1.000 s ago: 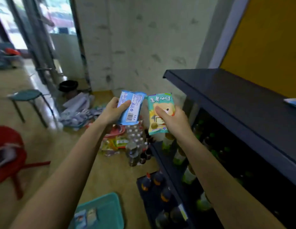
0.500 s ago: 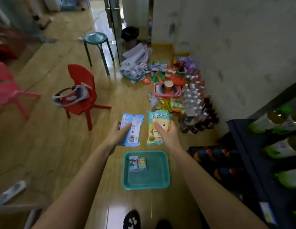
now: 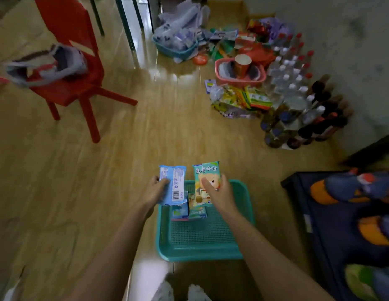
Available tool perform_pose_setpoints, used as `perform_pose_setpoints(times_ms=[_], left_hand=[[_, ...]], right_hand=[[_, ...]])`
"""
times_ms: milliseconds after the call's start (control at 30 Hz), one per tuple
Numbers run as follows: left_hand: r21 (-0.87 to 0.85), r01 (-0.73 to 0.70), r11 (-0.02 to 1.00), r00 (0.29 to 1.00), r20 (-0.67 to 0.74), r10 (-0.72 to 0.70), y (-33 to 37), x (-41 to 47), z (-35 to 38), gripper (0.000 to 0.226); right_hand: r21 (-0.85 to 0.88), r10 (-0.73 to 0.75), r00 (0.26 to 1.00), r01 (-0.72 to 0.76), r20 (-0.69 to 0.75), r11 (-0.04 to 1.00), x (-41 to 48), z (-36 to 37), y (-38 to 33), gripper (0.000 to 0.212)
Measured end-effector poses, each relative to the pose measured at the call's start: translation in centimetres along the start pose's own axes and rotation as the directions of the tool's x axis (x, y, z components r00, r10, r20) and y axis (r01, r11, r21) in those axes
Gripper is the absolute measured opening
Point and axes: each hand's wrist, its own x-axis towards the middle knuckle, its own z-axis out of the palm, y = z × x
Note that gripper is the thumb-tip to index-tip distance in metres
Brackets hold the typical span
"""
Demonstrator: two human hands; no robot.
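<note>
Here my left hand grips a blue packet, thumb curled over its barcode side, while my right hand pinches a green packet printed with a cartoon face. I hold both upright, side by side, above the far edge of the teal tray on the wooden floor. Two small packets lie in the tray just beneath them; a red chair stands well off to the left, and bottles cluster by the wall.

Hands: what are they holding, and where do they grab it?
The left hand grips a blue packet by its left edge. The right hand grips a green cartoon packet by its right edge, thumb across the front.
</note>
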Motion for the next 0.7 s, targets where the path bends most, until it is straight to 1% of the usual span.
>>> perform_pose_setpoints(times_ms=[167, 233, 300, 367, 433, 500, 567, 633, 700], left_hand=[[-0.056, 0.039, 0.998, 0.996, 0.081, -0.034, -10.2, 10.4, 3.5, 0.012], [-0.026, 0.035, 0.999, 0.996, 0.082, -0.032, -13.6, 13.7, 4.6, 0.015], [0.028, 0.038, 0.999, 0.998, 0.052, -0.039, -16.3, 16.2, 5.3, 0.016], [0.088, 0.053, 0.995, 0.998, 0.035, -0.056, -18.5, 17.9, 6.0, 0.013], [0.142, 0.056, 0.988, 0.997, 0.035, -0.062, -19.7, 19.0, 6.5, 0.006], [0.21, 0.078, 0.975, 0.996, 0.016, -0.083, -20.2, 19.7, 6.8, 0.022], [0.285, 0.104, 0.953, 0.995, -0.024, -0.101, -19.8, 19.7, 7.0, 0.029], [0.378, 0.093, 0.921, 0.995, -0.058, -0.077, -18.7, 19.0, 7.0, 0.031], [0.467, 0.051, 0.883, 0.997, -0.068, -0.022, -16.8, 17.3, 6.5, 0.03]], right_hand=[[-0.048, 0.04, 0.999, -0.04, 0.005, 0.998, 7.4, 4.2, 12.3, 0.029], [-0.08, 0.058, 0.998, -0.057, 0.006, 0.995, 9.9, 5.5, 16.1, 0.03], [-0.119, 0.084, 0.996, -0.081, 0.024, 0.99, 11.9, 6.8, 19.2, 0.029], [-0.16, 0.122, 0.991, -0.113, 0.047, 0.981, 13.1, 7.8, 21.4, 0.03], [-0.22, 0.141, 0.988, -0.126, 0.056, 0.967, 14.1, 8.8, 23.0, 0.035], [-0.312, 0.169, 0.984, -0.143, 0.058, 0.939, 14.7, 9.4, 23.6, 0.039], [-0.392, 0.189, 0.98, -0.154, 0.053, 0.907, 14.9, 9.4, 23.4, 0.041], [-0.516, 0.213, 0.976, -0.158, 0.049, 0.842, 14.3, 8.8, 22.3, 0.045], [-0.615, 0.222, 0.973, -0.137, 0.064, 0.777, 12.8, 7.5, 20.1, 0.045]])
